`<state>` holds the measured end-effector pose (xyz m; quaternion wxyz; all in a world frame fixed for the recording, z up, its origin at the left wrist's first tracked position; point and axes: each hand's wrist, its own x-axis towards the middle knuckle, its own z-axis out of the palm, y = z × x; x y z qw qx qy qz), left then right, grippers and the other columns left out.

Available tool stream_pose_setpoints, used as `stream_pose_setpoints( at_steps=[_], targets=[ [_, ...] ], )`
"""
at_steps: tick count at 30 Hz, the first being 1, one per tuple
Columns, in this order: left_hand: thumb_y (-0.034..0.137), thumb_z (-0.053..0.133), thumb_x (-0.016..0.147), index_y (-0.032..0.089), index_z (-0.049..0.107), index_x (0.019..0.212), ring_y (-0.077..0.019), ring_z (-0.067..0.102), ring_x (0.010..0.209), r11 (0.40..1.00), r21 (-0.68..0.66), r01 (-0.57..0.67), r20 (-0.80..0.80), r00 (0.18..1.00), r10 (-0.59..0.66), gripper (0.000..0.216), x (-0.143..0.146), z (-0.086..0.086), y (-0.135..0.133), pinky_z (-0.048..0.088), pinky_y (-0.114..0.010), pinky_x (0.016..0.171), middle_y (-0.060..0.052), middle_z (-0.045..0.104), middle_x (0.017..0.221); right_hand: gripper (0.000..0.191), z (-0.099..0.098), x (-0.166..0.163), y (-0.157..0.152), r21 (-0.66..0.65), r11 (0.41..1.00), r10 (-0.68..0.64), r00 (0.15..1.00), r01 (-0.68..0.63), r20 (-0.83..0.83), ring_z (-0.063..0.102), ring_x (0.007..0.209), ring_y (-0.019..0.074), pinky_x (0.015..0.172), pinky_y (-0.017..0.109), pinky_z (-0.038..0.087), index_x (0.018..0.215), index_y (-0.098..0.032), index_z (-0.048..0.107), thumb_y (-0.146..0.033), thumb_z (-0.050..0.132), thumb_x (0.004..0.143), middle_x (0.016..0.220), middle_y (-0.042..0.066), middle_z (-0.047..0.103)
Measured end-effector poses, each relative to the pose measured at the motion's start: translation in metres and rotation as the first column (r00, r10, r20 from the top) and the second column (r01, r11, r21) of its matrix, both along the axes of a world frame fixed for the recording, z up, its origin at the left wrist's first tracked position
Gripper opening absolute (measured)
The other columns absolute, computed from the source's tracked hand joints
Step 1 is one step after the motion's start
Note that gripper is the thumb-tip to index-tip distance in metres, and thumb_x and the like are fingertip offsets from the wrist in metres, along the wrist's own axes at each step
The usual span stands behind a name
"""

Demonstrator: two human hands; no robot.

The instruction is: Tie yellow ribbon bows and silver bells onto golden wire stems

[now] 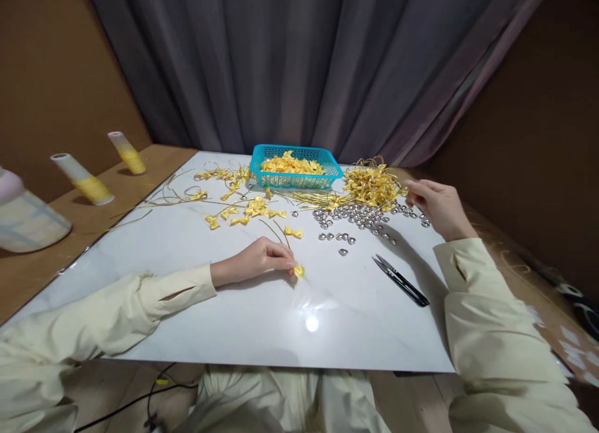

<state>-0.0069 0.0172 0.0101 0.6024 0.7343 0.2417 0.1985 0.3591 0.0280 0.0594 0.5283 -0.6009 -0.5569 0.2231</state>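
My left hand (pixel 269 260) pinches a small yellow ribbon bow (pixel 298 271) just above the white tabletop. Gold cord ends rise from behind its fingertips. On the right, my right hand (pixel 437 205) is raised with thumb and fingertips pressed together; what they hold, if anything, is too small to make out. It is beside a heap of yellow bows with gold cords (pixel 372 184). Below that heap lie many silver teardrop-shaped beads (pixel 358 216). A loose yellow bow (pixel 293 233) rests on the table close to my left hand.
A blue plastic basket (pixel 299 181) full of yellow bows stands at the back. Black-handled thread snips (pixel 401 281) lie at the right. Loose bows (pixel 255 206) and gold cords (pixel 304 199) spread across the middle. Two ribbon-wound cones (pixel 87 182) and a pale container (pixel 30 218) stand left.
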Motion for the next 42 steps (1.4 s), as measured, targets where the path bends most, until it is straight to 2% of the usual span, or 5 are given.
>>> stream_pose_setpoints(
  at_steps=[11, 15, 20, 27, 42],
  targets=[
    [0.032, 0.058, 0.083, 0.013, 0.074, 0.075, -0.018, 0.064, 0.08, 1.0, -0.014, 0.011, -0.021, 1.0, -0.012, 0.026, 0.001, 0.003, -0.002, 0.047, -0.03, 0.082, -0.008, 0.071, 0.078, 0.021, -0.001, -0.016, 0.006, -0.176, 0.971, 0.1, 0.948, -0.159, -0.303, 0.059, 0.079, 0.0115, 0.067, 0.028, 0.04, 0.096, -0.011, 0.064, -0.024, 0.049, 0.091, 0.1, 0.017, 0.063],
    [0.032, 0.056, 0.085, 0.012, 0.073, 0.074, -0.0169, 0.065, 0.081, 0.999, 0.044, -0.013, -0.102, 0.995, 0.017, 0.029, 0.002, 0.005, -0.004, 0.047, -0.027, 0.082, -0.008, 0.073, 0.079, 0.024, 0.002, -0.018, 0.008, -0.265, 0.94, 0.069, 0.882, -0.214, -0.465, 0.05, 0.051, 0.003, 0.049, 0.023, 0.033, 0.087, -0.01, 0.064, -0.013, 0.041, 0.093, 0.069, 0.006, 0.06],
    [0.032, 0.058, 0.084, 0.012, 0.072, 0.074, -0.0155, 0.064, 0.079, 0.999, 0.039, 0.021, -0.137, 0.99, -0.016, 0.027, 0.002, 0.005, -0.004, 0.047, -0.024, 0.078, -0.007, 0.072, 0.079, 0.009, -0.004, -0.034, 0.003, -0.432, 0.83, 0.172, 0.899, -0.352, -0.402, 0.027, 0.034, 0.0, 0.035, 0.021, 0.014, 0.07, -0.008, 0.065, -0.016, 0.068, 0.074, 0.051, 0.001, 0.055],
    [0.033, 0.058, 0.083, 0.012, 0.073, 0.076, -0.0143, 0.063, 0.076, 0.998, 0.043, 0.053, -0.183, 0.982, -0.045, 0.026, 0.001, 0.005, -0.003, 0.046, -0.022, 0.074, -0.007, 0.071, 0.077, 0.02, -0.01, -0.065, 0.0, -0.665, 0.588, 0.664, 0.745, -0.46, 0.073, 0.055, 0.044, 0.0107, 0.047, 0.022, 0.043, 0.072, -0.014, 0.069, -0.032, 0.07, 0.063, 0.051, 0.0, 0.062],
    [0.034, 0.059, 0.082, 0.011, 0.072, 0.077, -0.0135, 0.062, 0.075, 0.999, 0.002, 0.053, -0.18, 0.982, -0.052, 0.027, 0.001, 0.002, -0.002, 0.045, -0.02, 0.073, -0.006, 0.071, 0.077, 0.016, 0.005, -0.08, -0.015, -0.765, 0.533, 0.713, 0.679, -0.363, 0.175, 0.055, 0.042, 0.011, 0.045, 0.023, 0.045, 0.073, -0.014, 0.059, -0.028, 0.058, 0.068, 0.054, 0.002, 0.063]
  ],
)
